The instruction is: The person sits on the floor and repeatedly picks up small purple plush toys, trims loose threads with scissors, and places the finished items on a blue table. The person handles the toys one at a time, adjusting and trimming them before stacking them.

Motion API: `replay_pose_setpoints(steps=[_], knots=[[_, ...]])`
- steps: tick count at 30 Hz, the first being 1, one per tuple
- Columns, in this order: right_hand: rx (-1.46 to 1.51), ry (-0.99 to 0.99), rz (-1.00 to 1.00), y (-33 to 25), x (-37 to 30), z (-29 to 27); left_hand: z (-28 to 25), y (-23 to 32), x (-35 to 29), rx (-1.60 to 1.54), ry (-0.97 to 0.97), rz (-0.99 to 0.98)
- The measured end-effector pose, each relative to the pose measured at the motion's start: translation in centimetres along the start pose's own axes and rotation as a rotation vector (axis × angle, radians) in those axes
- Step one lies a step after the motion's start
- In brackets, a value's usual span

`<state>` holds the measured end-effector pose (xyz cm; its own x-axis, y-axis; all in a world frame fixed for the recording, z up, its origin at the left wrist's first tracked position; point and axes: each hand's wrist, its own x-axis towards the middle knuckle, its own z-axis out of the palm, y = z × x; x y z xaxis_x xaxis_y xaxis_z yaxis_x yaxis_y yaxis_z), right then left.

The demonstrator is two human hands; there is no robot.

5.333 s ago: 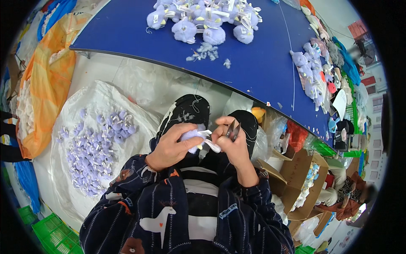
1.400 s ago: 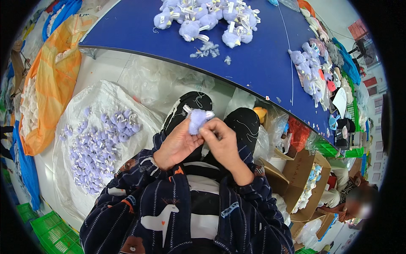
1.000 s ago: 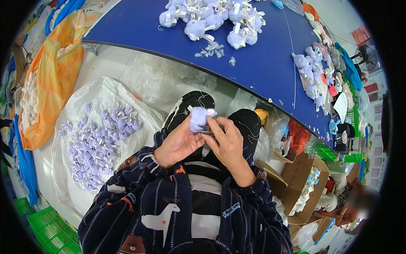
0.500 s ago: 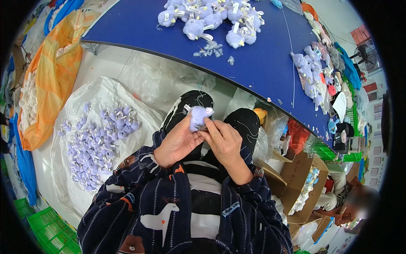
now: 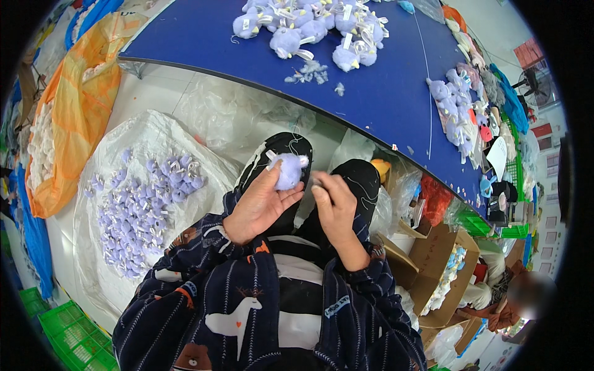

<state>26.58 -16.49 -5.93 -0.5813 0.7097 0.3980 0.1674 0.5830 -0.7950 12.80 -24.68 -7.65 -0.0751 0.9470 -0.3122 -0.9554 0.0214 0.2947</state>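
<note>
My left hand [image 5: 257, 207] holds a small lavender plush toy [image 5: 289, 172] over my lap, thumb along its side and fingers beneath. A white ribbon tag pokes out at the toy's upper left. Just to the right, my right hand [image 5: 335, 201] is apart from the toy, its thumb and forefinger pinched together. Something small and blurred shows at those fingertips; I cannot make out what it is. Loose pale threads [image 5: 369, 196] lie on my dark trousers.
A white sack [image 5: 93, 241] on the left floor bears many lavender plush pieces [image 5: 139, 213]. More plush toys [image 5: 312, 28] lie on the blue table [image 5: 235, 52] ahead. Open cardboard boxes [image 5: 438, 253] and a seated person [image 5: 510, 300] are at the right.
My right hand has moved off the toy to the right; the dark metal tool seen at its fingers is no longer plain. The toy has turned slightly in my left hand.
</note>
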Motion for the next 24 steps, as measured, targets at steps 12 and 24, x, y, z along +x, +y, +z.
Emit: replay_pose_setpoints(steps=[12,24], knots=[[0.367,-0.056,0.284,1.0,-0.1,0.9,0.1,-0.1,-0.2,0.462,-0.029,0.249],[0.246,-0.260,0.205,-1.0,1.4,-0.5,-0.5,0.5,-0.9,0.791,-0.095,0.324]])
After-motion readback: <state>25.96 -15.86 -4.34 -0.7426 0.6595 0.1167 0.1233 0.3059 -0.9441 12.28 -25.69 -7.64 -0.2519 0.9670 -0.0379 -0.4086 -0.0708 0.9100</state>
